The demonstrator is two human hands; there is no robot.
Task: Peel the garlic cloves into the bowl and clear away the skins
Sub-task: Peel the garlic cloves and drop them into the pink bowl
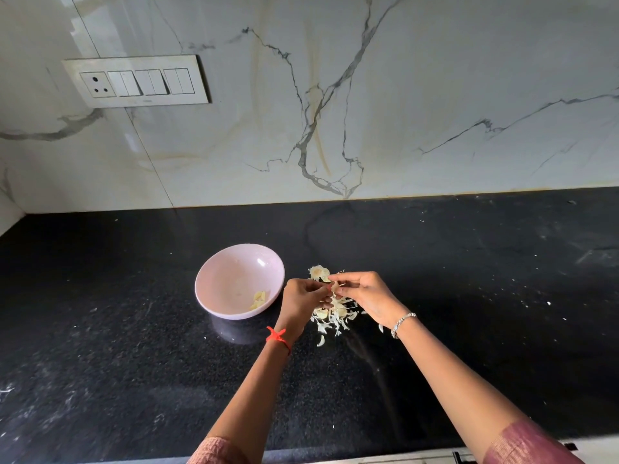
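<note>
Black speckled granite countertop [134,363] runs below a white marble backsplash [435,78] veined in grey and tan. On the backsplash is one switch plate [135,80] with a single three-pin socket and three switch modules, each split in two. A tiny mark on its lower edge is too small to read. One pale pink bowl [231,279] stands on the counter left of the hands, with a few peeled cloves [259,299] lying against its near wall. They overlap, so I cannot count them exactly. Just right of the bowl the left hand [303,294] and right hand [363,296] meet fingertip to fingertip, curled and pinching one garlic clove [333,287] between them. The fingers mostly hide it. Under and between the hands lies a loose pile of papery skins [333,318], with a bulb remnant [319,273] just behind. A red thread [278,336] circles the left wrist and a silver bracelet [402,324] the right. Pink sleeves are cut off at the bottom edge.
</note>
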